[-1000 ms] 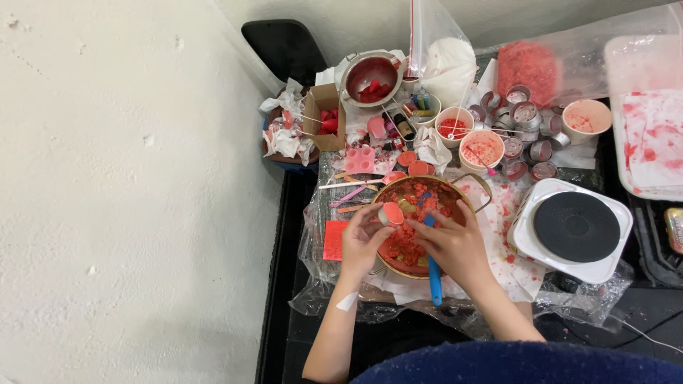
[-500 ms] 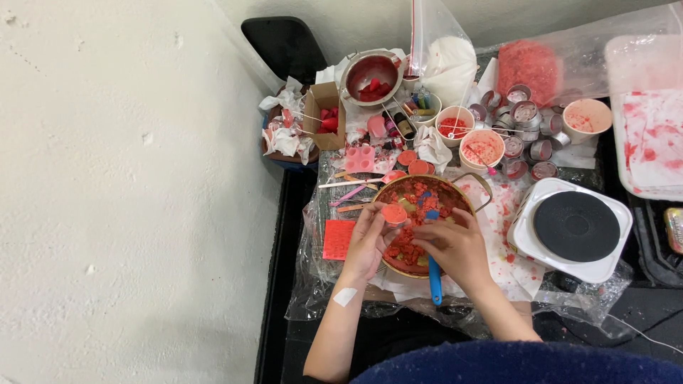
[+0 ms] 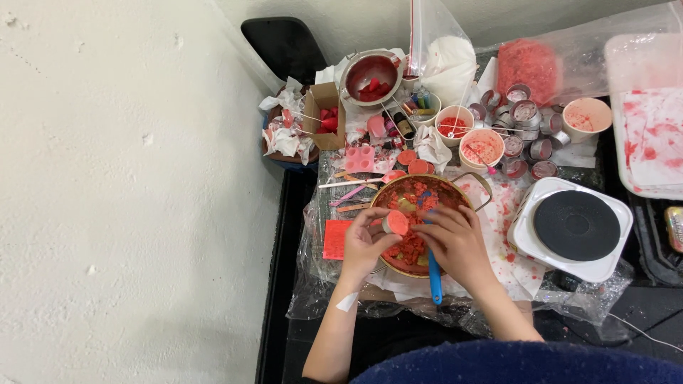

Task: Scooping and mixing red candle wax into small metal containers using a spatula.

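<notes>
The left hand point(image 3: 364, 243) is curling its fingers around a small round tin point(image 3: 395, 222) topped with pink-red wax, holding it tilted over the near left rim of the metal pot point(image 3: 475, 186). The right hand point(image 3: 455, 240) is closing around a blue-handled tool point(image 3: 433, 274), whose handle is sticking out toward the near edge of the table while its working end is hiding under the fingers, inside the pot. Red wax chunks point(image 3: 407, 250) are lying in the pot just beneath both hands.

To the right, a white hot plate point(image 3: 573, 227) with a black round top is sitting just beside the pot. Farther back, two paper cups point(image 3: 482, 148) with red residue are standing near a cluster of small empty tins point(image 3: 525, 135). A steel bowl point(image 3: 369, 75) holding red pieces is sitting at the far side, with a small cardboard box point(image 3: 325, 116) to its left. A pink silicone mould point(image 3: 359, 158) is lying between the box and the pot. Crinkled clear plastic sheeting point(image 3: 313, 284) is covering the table under everything.
</notes>
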